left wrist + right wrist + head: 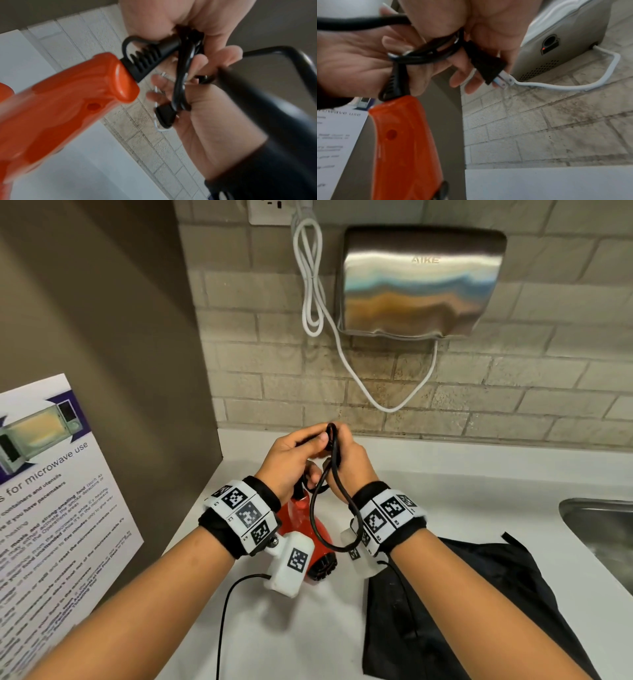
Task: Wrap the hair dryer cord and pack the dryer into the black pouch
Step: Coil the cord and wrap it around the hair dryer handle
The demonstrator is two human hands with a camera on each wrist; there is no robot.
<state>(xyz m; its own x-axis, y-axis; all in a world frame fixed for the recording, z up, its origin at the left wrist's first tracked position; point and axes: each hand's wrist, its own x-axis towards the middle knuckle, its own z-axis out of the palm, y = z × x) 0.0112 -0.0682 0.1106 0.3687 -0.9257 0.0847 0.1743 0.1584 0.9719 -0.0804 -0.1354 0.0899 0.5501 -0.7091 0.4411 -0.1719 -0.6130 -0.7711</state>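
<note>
Both hands, left hand (291,460) and right hand (352,463), grip cord (317,508) loops near table (462,491) back edge; dryer (308,525) below, pouch (479,594) right, toward front edge.

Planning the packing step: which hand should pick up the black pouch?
Probably right: the black pouch lies nearest the right hand, under its forearm, while the left hand grips the cord at the hair dryer handle.

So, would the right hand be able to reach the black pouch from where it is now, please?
Probably not yet: the right hand grips the cord, as does the left hand. Otherwise the black pouch lies unobstructed just below its wrist.
</note>
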